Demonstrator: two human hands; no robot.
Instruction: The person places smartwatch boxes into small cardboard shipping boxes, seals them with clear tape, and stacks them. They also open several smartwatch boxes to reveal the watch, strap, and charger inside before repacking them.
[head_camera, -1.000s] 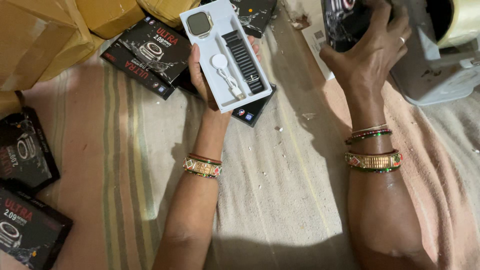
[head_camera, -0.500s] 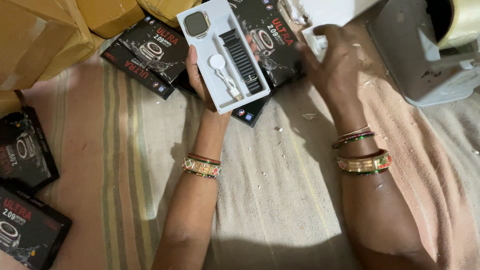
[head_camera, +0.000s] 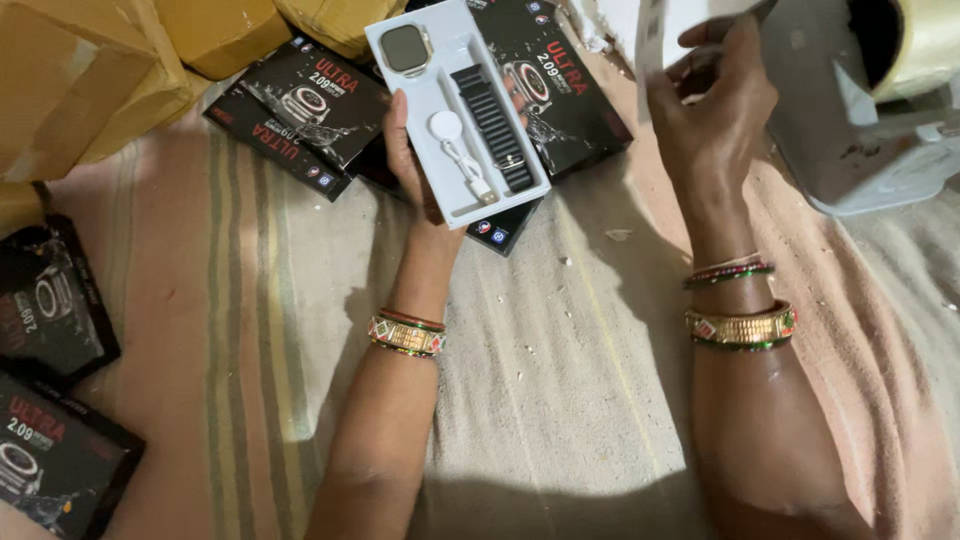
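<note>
A: Head view, item one: my left hand (head_camera: 415, 165) holds the white tray (head_camera: 455, 110) from below, fingers curled round its near edge. Tray is up over the far middle of the striped cloth (head_camera: 520, 380), tilted, its top toward the far edge.

B: Contents of the tray?

A: Gold-cased watch body (head_camera: 406, 48) in the top corner, black strap (head_camera: 495, 125) along the right side, round white charger with cable (head_camera: 455, 140) on the left. All seated in their recesses.

B: Changes logged?

A: Half a second ago my right hand (head_camera: 715, 110) lay spread on the black printed box (head_camera: 555, 85) just right of the tray. A second ago it gripped a dark thing at the far right. Now it is lifted off the box and pinches a thin white sheet (head_camera: 650, 45) between thumb and fingers. The tray has barely shifted. My judgement: the hand has gone from boxes to paper, likely a leaflet belonging with this kit.

B: Not legible?

A: The sheet is edge-on and blurred; what it is, I cannot tell. Its top is cut by the frame. The box under the tray is mostly covered. The grey machine (head_camera: 860, 130) and tape roll (head_camera: 925, 45) at the far right corner are cropped. More black boxes (head_camera: 60, 460) run off the left edge.
</note>
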